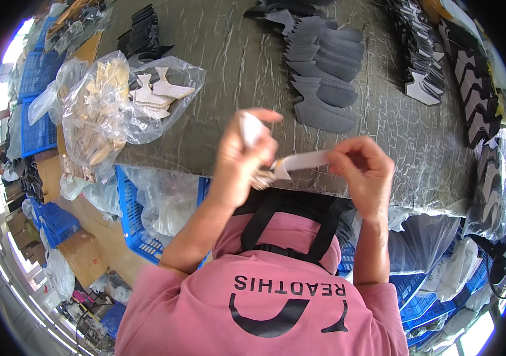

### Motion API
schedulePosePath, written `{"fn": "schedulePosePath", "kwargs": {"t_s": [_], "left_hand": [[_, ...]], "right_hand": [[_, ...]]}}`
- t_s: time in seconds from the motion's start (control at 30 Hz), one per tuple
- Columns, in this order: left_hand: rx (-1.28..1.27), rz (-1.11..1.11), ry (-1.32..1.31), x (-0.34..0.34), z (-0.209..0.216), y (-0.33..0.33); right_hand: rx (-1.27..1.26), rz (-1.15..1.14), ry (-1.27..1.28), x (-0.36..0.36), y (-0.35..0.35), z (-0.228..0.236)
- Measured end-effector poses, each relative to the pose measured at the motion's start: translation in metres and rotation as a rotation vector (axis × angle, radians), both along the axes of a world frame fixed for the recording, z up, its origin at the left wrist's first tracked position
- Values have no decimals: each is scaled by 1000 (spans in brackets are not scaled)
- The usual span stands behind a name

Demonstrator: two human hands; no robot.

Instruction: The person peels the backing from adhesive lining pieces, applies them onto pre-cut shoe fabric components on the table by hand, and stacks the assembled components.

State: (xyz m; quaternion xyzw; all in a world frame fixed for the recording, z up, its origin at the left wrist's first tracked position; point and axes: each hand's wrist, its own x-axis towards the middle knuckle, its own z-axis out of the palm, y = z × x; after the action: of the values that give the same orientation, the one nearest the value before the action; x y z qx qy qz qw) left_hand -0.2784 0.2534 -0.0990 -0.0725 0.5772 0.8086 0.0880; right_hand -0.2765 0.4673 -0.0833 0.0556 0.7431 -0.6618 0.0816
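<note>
Over the table's near edge, my left hand (244,154) is closed around thin cut pieces. One white piece (251,129) shows between its fingers, and the beige edges of others (263,179) stick out below the palm; how many it holds is hidden. To its right, my right hand (362,172) pinches the end of a white strip-like cut piece (303,161). The strip's other end meets the pieces by my left hand; whether they are joined there I cannot tell. My left hand is somewhat blurred.
On the dark, wrinkled table (217,71) lie overlapping dark grey cut pieces (327,77). A clear plastic bag (175,71) of beige pieces sits at the left, near a black stack (140,32). More stacks (425,86) line the right. Blue crates (131,207) stand below.
</note>
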Motion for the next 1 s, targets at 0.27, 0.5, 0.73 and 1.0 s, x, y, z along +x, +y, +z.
{"fn": "schedulePosePath", "kwargs": {"t_s": [0.27, 0.5, 0.73, 1.0], "left_hand": [[-99, -272, 31, 9, 30, -4], [31, -359, -50, 17, 19, 7], [100, -438, -167, 12, 22, 6], [157, -457, -253, 13, 18, 8]], "right_hand": [[-2, -2, 142, 10, -14, 10], [33, 242, 213, 14, -24, 5], [83, 296, 236, 13, -23, 4], [87, 288, 201, 17, -27, 10]]}}
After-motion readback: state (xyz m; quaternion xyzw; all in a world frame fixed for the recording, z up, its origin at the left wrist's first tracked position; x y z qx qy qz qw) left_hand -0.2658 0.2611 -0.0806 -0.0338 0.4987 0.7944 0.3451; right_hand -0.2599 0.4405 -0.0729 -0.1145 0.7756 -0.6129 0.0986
